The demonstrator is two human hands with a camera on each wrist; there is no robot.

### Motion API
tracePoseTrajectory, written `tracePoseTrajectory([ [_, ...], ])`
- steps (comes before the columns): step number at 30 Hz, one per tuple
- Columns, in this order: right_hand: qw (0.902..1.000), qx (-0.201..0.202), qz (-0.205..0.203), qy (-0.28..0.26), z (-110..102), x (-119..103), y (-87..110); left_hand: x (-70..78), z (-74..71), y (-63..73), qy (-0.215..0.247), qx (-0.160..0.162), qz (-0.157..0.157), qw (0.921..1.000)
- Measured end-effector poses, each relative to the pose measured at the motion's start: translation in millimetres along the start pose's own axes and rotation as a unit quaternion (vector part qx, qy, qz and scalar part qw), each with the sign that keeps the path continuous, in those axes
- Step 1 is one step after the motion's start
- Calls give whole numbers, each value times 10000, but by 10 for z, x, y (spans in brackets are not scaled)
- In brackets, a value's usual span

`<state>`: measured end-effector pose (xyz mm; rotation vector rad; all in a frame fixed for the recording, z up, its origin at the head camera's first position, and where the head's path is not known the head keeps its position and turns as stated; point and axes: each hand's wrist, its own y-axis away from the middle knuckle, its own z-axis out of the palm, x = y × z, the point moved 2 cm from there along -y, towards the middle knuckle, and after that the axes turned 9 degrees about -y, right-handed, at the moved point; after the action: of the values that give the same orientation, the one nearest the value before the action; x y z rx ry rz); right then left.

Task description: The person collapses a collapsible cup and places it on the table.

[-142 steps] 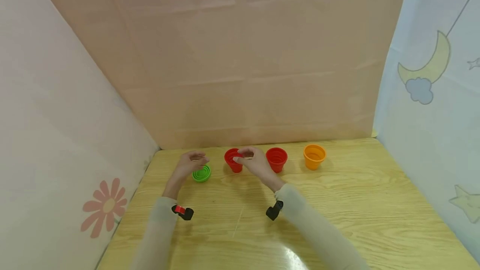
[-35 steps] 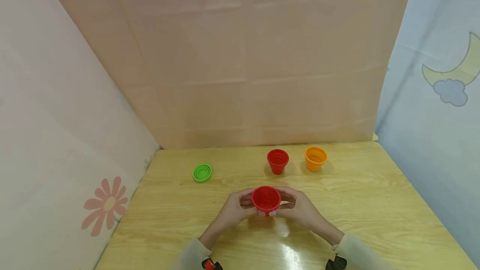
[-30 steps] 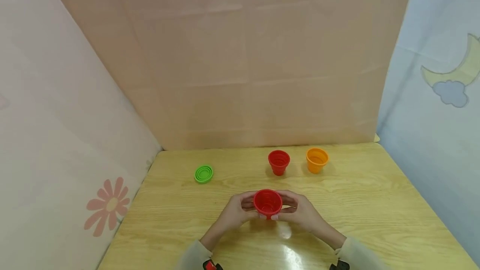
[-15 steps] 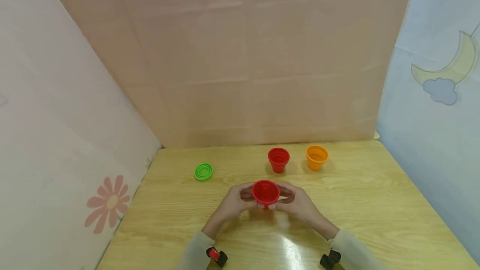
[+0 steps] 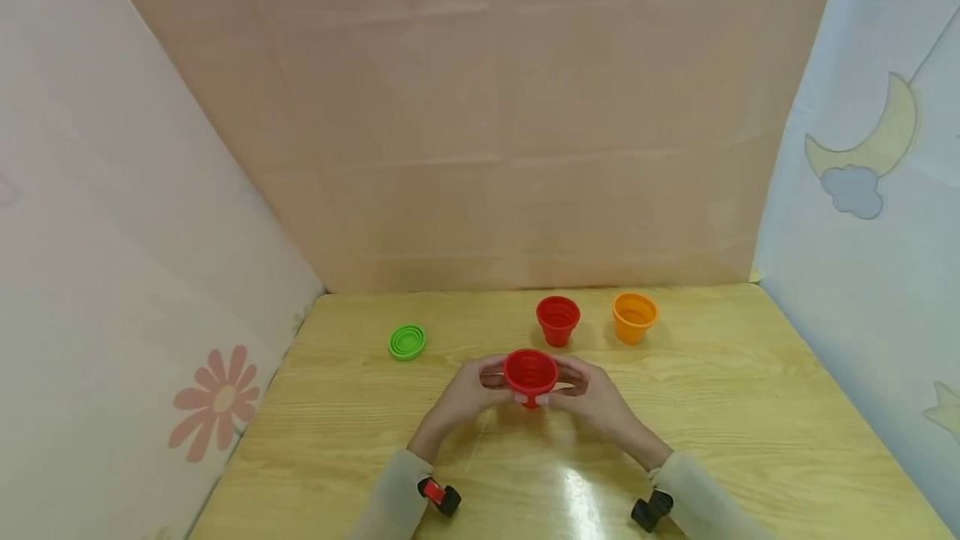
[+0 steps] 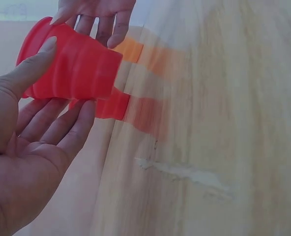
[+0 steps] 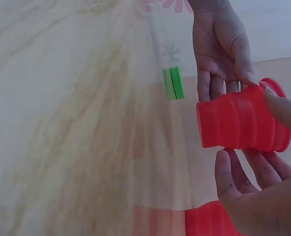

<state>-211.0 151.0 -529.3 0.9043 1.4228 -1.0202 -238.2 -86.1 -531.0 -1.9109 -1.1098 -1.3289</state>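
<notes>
Between my two hands is a red collapsible cup (image 5: 531, 372), extended to full height with stepped rings on its wall. My left hand (image 5: 463, 394) grips its left side, thumb near the rim and fingers behind. On the right side my right hand (image 5: 596, 397) holds it the same way, and both thumbs meet at the front. In the left wrist view the cup (image 6: 81, 64) is off the table, its base apart from the wood. The right wrist view shows the same cup (image 7: 239, 120) with fingers of both hands around it.
Behind the held cup stand a second red cup (image 5: 557, 322) and an orange cup (image 5: 634, 318), both extended. A flattened green collapsible cup (image 5: 407, 342) lies to the left. The wooden table (image 5: 360, 440) ends at a beige back wall, with pale patterned side walls.
Earlier my hands were apart at the back, the right at the red cup. Both then held it near the front; over the last second they moved it slightly away from me.
</notes>
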Motion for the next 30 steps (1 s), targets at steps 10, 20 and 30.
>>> tracePoseTrajectory([
  [10, 9984, 400, 410, -21, 8, -49, -62, 46, -91, -43, 17, 338, -100, 9994],
  [20, 9947, 632, 755, -290, 45, -54, -77, 68, -137, -6, -84, 739, 86, 9972],
  [30, 9943, 256, 856, -578, 60, -56, -55, 69, -128, 39, -213, 739, 361, 9964],
])
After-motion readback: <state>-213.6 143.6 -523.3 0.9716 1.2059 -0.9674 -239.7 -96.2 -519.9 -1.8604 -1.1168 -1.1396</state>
